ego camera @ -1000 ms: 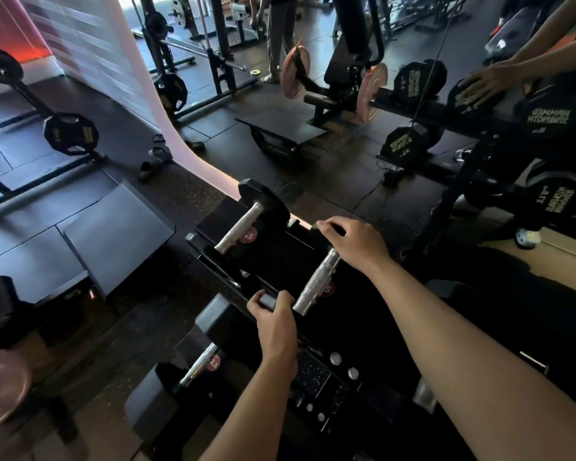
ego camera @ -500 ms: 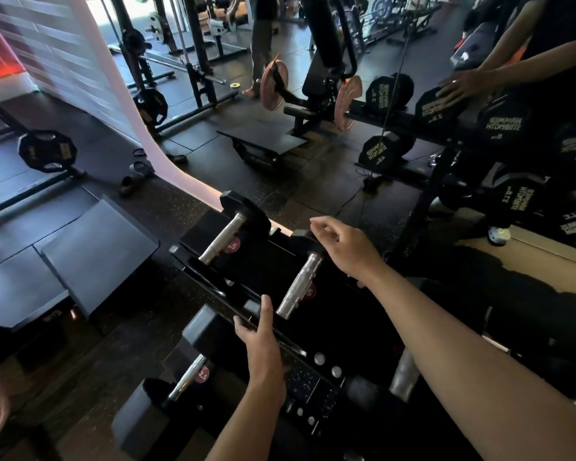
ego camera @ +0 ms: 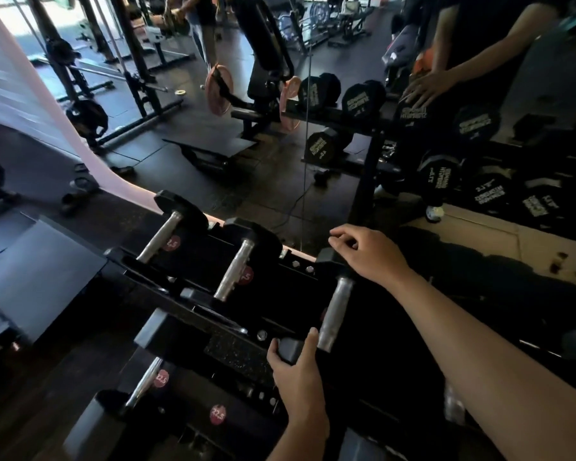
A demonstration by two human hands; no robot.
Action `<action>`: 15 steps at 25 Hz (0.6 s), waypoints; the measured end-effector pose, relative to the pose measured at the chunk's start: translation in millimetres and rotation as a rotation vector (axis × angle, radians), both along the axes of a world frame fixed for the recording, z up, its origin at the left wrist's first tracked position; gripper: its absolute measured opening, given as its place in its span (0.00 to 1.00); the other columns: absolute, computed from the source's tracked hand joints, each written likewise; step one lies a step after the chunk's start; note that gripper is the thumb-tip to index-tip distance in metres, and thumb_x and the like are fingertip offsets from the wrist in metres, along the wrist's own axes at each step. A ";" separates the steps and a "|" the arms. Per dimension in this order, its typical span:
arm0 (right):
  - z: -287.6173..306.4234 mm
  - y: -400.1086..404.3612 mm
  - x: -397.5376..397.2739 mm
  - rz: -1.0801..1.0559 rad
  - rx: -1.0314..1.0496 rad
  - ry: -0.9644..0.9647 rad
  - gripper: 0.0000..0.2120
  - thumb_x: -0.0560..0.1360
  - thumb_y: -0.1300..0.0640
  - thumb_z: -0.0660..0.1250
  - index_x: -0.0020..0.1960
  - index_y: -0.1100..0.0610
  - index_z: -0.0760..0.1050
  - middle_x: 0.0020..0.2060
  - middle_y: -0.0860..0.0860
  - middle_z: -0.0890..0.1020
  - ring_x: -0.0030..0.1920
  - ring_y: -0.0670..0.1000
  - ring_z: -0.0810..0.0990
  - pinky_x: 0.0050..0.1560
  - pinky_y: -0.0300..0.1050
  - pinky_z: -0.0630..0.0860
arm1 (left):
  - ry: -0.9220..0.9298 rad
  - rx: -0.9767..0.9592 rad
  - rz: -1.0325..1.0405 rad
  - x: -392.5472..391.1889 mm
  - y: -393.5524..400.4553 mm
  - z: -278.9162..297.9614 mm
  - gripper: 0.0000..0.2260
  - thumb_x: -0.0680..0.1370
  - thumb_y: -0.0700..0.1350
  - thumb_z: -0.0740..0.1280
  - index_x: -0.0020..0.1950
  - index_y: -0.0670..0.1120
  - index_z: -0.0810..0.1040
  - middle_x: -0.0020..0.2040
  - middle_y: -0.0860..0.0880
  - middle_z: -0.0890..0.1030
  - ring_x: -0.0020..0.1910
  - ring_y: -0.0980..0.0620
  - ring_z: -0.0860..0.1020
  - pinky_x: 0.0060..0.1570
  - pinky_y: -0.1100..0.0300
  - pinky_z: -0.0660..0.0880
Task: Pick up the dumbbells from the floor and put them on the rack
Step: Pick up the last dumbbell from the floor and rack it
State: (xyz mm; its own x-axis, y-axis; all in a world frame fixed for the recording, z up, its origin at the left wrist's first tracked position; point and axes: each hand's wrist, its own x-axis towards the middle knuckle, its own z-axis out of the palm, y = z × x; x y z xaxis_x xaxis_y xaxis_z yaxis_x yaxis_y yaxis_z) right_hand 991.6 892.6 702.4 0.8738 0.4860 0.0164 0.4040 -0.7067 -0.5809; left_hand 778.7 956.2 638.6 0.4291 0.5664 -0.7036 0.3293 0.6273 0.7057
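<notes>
dumbbell in hands (ego camera: 335, 311): lies on rack's top tier (ego camera: 280, 314), third from left, chrome handle running toward camera.
left hand (ego camera: 298, 367): fingers curled round the near head, gripping it; head mostly covered by the hand.
right hand (ego camera: 369, 252): rests on the far head, fingers loosely bent, not clamped; that head is mostly under the palm.
other top-tier dumbbells: 2.5 (ego camera: 167, 232) and the one beside it (ego camera: 238, 267), near heads lost in dark; second label partly cut off, reads as "…5".
lower tier: 22.5 dumbbell (ego camera: 145, 382), second 22.5 sticker (ego camera: 217, 414), body too dark to trace.
mirror (ego camera: 446, 128): reflected rack, text reversed.
</notes>
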 end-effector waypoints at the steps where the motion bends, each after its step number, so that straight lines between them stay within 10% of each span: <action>1: -6.2 -5.9 -3.1 -0.006 -0.024 0.007 0.17 0.78 0.36 0.60 0.61 0.40 0.78 0.53 0.42 0.83 0.54 0.49 0.81 0.53 0.51 0.79 | 0.011 0.010 0.016 1.2 -1.2 -0.3 0.39 0.68 0.60 0.77 0.74 0.57 0.63 0.65 0.45 0.74 0.58 0.44 0.77 0.58 0.43 0.77; 15: -32.4 -11.0 -13.1 0.064 -0.016 -0.005 0.18 0.81 0.39 0.57 0.64 0.46 0.73 0.56 0.49 0.81 0.56 0.54 0.80 0.55 0.53 0.77 | 0.116 -0.013 0.010 7.2 5.4 -1.4 0.31 0.71 0.55 0.75 0.67 0.61 0.61 0.52 0.45 0.77 0.45 0.41 0.81 0.33 0.47 0.82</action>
State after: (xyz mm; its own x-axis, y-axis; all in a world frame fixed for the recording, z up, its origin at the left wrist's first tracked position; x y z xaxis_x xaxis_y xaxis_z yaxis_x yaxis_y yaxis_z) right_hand 978.5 881.6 670.0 0.8411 0.5408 0.0123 0.4511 -0.6888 -0.5675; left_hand 785.9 961.7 637.2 0.3391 0.5606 -0.7555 0.4022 0.6396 0.6551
